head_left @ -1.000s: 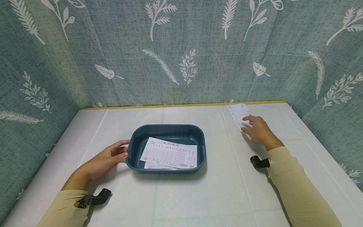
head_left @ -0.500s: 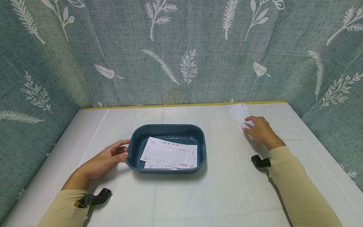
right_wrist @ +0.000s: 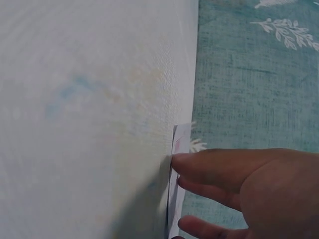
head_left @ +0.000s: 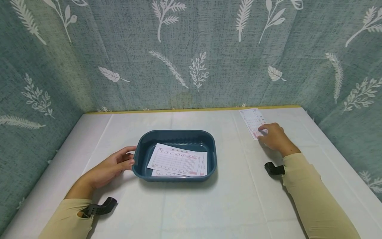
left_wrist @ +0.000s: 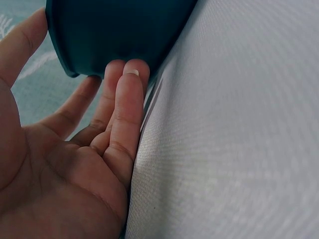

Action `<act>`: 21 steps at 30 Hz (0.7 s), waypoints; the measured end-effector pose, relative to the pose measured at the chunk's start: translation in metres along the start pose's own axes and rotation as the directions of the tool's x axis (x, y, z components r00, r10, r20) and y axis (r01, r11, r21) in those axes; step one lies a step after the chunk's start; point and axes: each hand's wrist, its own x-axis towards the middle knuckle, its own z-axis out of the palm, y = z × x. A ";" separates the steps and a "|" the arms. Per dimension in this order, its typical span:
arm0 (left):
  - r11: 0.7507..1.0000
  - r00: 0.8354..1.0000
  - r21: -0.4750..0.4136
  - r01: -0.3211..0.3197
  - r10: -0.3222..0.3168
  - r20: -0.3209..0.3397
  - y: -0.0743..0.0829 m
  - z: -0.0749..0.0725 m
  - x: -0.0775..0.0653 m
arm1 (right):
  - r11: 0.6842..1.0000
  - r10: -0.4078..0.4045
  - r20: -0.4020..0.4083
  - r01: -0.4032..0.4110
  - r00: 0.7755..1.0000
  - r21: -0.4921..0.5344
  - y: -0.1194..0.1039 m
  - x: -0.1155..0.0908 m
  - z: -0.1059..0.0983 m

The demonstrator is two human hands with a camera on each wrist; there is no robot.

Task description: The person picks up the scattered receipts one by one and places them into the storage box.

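In the head view a dark teal plastic basin (head_left: pixel 174 179) stands on the white tabletop, with overlapping printed receipt slips (head_left: pixel 176 161) lying in it. My left hand (head_left: pixel 107 169) touches the basin's left end, fingers loosely bent. The left wrist view shows the left fingertips against the basin's outer wall (left_wrist: pixel 114 30), the palm beside the table surface. Toward the back right, another receipt slip (head_left: pixel 250 118) lies flat on the table. My right hand (head_left: pixel 274 137) rests over its near right part, thumb and fingertips touching the paper (right_wrist: pixel 182 133); the fingers partly hide it.
A white cloth (head_left: pixel 209 209) covers the table, bounded at the back by a yellow edge strip (head_left: pixel 167 110). Green leaf-patterned fabric (head_left: pixel 191 46) hangs behind and at both sides. Black wrist-camera mounts (head_left: pixel 102 206) sit at both sleeves.
My right hand has shifted slightly to the right over the slip, so more of the slip's near end shows. The left hand and the basin stay in place.
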 end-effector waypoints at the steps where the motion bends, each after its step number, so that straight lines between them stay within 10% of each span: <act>1: 1.000 1.000 0.005 -0.004 0.004 0.000 -0.001 -0.001 0.000 | 1.000 0.002 -0.004 -0.002 1.000 -0.003 0.000 -0.001 0.001; 21: 0.999 0.998 0.006 -0.051 0.051 0.025 -0.020 -0.011 0.001 | 0.999 -0.005 -0.089 0.008 0.996 0.039 -0.007 -0.024 0.013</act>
